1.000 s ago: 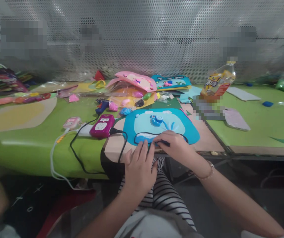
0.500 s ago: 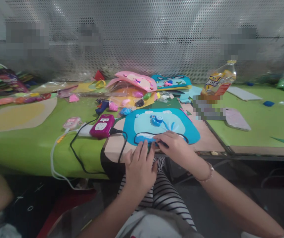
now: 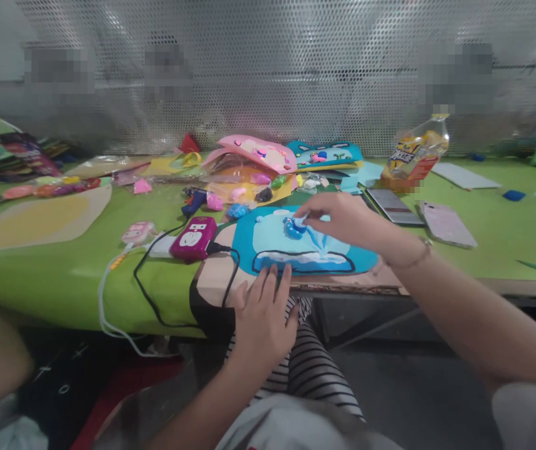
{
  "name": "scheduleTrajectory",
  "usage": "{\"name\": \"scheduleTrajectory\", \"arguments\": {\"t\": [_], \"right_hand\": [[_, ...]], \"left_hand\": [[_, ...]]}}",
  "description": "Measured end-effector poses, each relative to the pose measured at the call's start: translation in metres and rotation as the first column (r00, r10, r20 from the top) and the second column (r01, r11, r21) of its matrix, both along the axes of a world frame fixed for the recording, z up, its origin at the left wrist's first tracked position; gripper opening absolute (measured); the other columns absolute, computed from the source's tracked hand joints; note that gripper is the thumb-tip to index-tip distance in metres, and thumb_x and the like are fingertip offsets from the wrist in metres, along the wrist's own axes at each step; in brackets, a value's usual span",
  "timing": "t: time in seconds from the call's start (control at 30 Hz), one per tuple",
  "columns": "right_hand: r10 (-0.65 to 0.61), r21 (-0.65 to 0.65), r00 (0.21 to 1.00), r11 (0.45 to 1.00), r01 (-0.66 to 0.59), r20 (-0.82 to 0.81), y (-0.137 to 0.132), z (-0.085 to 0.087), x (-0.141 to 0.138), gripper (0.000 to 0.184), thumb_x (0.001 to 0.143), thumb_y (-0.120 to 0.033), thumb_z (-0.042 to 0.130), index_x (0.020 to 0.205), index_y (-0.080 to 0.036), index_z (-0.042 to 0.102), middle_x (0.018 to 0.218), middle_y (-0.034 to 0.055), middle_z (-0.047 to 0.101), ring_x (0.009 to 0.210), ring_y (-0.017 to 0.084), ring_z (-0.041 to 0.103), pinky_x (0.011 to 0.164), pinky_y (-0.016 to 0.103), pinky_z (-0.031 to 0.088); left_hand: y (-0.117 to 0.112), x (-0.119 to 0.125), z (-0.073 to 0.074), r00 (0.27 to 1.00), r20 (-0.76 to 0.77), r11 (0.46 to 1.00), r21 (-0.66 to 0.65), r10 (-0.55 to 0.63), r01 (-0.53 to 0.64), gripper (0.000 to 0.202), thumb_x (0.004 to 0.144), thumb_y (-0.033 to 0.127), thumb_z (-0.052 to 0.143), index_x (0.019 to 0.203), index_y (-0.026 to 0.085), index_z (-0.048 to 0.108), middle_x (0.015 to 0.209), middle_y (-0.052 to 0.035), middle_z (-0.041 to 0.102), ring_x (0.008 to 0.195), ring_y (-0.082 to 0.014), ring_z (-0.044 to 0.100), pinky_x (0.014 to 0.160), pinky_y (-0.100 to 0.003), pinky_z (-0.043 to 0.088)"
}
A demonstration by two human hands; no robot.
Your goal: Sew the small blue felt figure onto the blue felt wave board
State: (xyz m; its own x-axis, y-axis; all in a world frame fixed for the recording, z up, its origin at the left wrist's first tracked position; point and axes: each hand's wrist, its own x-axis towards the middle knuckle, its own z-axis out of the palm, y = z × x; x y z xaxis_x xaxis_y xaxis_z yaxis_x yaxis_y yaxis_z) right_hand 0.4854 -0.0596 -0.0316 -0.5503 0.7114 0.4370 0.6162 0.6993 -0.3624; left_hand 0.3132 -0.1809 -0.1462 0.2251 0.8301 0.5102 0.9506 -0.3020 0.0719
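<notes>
A blue foam-like sheet [image 3: 245, 232] with rounded corners lies at the table's front edge, with a light blue panel on it. Along its lower part runs a black-outlined strip [image 3: 289, 259] filled with blue and white. My left hand [image 3: 265, 306] rests with its fingers stretched over the sheet's lower edge, holding nothing. A lump of blue clay [image 3: 292, 229] sits on the panel. My right hand [image 3: 336, 215] reaches over the sheet from the right, thumb and fingertips pinched at the clay's right side. The fingers partly hide what they grip.
Left of the sheet are a magenta device [image 3: 194, 239] with a black cable, and a pink charger [image 3: 137, 233]. Behind lie a glue gun [image 3: 193, 201], clay pieces and decorated pink sheets [image 3: 253, 152]. To the right are a bottle [image 3: 418, 153] and two phones [image 3: 448, 225].
My right hand has moved up and away from the black-outlined strip to the blue clay. The strip now shows fully. My left hand has stayed in place.
</notes>
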Motion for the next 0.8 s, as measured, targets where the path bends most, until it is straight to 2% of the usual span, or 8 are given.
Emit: {"name": "scheduleTrajectory", "arguments": {"t": [0.1,0.17,0.27,0.4,0.7,0.8], "right_hand": [[0.036,-0.103,0.997,0.994,-0.043,-0.071,0.032,0.000,-0.001,0.017,0.079,-0.017,0.056,0.086,-0.019,0.072,0.072,0.0007,0.068,0.064,0.013,0.061,0.064,0.027,0.049],[0.055,-0.140,0.989,0.987,-0.074,-0.136,0.048,-0.012,-0.001,0.016,0.080,-0.020,0.057,0.085,-0.018,0.071,0.075,0.0017,0.069,0.068,0.014,0.062,0.066,0.027,0.049],[0.073,-0.082,0.975,0.992,-0.092,-0.211,0.062,-0.036,0.003,0.017,0.081,-0.020,0.055,0.083,-0.019,0.071,0.085,0.0032,0.071,0.079,0.015,0.063,0.074,0.029,0.050],[0.110,-0.012,0.975,0.993,-0.114,-0.191,0.066,-0.054,0.007,0.017,0.083,-0.021,0.055,0.087,-0.019,0.071,0.087,0.0041,0.070,0.081,0.014,0.063,0.077,0.028,0.049],[0.177,0.030,0.981,0.984,-0.176,-0.081,0.062,-0.059,-0.001,0.018,0.085,-0.020,0.053,0.087,-0.020,0.071,0.090,0.0050,0.070,0.084,0.016,0.064,0.078,0.030,0.050],[0.193,0.070,0.979,0.980,-0.188,-0.072,0.063,-0.060,0.001,0.019,0.086,-0.021,0.051,0.088,-0.018,0.070,0.091,0.0065,0.070,0.085,0.017,0.064,0.079,0.031,0.050]], "left_hand": [[0.001,0.004,0.005,1.000,0.008,0.999,-0.024,0.021,-0.021,0.054,0.086,0.041,0.045,0.138,0.027,0.039,0.130,-0.0099,0.053,0.119,-0.0270,0.046,0.100,-0.048,0.024],[0.001,0.006,0.007,1.000,0.001,0.999,-0.034,0.027,-0.027,0.053,0.085,0.043,0.046,0.137,0.030,0.041,0.130,-0.0110,0.052,0.119,-0.0283,0.046,0.099,-0.050,0.025],[0.002,0.007,0.006,0.999,-0.013,0.999,-0.035,0.032,-0.032,0.050,0.086,0.042,0.046,0.135,0.032,0.043,0.131,-0.0116,0.050,0.121,-0.0289,0.044,0.099,-0.050,0.025],[0.000,0.009,0.003,0.999,-0.028,0.999,-0.025,0.041,-0.042,0.049,0.086,0.040,0.047,0.134,0.032,0.044,0.134,-0.0123,0.047,0.123,-0.0289,0.042,0.101,-0.053,0.022],[-0.005,0.011,-0.001,0.998,-0.025,0.996,-0.061,0.063,-0.065,0.050,0.087,0.044,0.044,0.136,0.033,0.040,0.142,-0.0125,0.038,0.130,-0.0294,0.035,0.105,-0.057,0.016],[-0.006,0.012,-0.001,0.997,0.014,0.997,-0.015,0.077,-0.077,0.059,0.087,0.048,0.042,0.140,0.023,0.034,0.146,-0.0144,0.031,0.134,-0.0297,0.029,0.107,-0.055,0.013]]}}
